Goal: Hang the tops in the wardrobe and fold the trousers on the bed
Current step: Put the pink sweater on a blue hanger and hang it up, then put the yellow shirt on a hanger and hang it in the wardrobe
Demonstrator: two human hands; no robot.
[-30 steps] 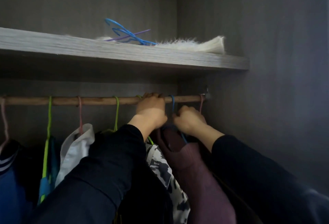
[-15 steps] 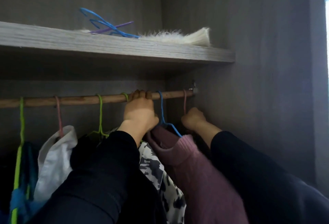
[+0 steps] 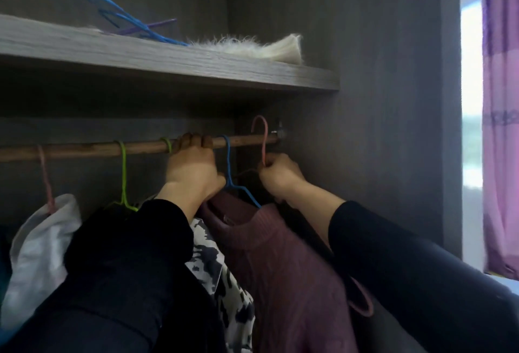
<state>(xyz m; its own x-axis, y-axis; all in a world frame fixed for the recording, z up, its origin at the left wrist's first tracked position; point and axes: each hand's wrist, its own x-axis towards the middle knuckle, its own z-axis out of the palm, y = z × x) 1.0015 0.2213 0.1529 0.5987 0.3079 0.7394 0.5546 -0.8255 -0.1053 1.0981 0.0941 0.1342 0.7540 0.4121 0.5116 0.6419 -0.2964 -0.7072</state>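
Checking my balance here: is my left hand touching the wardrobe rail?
Touching. The head view shows the left hand gripping the rail, fingers curled over it.

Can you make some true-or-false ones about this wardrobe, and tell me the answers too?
1. The left hand grips the wooden rod. True.
2. The right hand holds a green hanger. False: its fingers are curled round a pink hanger.
3. The mauve sweater hangs on a blue hanger. True.
4. The shelf above has only folded trousers on it. False: spare hangers and a fluffy white thing lie there.
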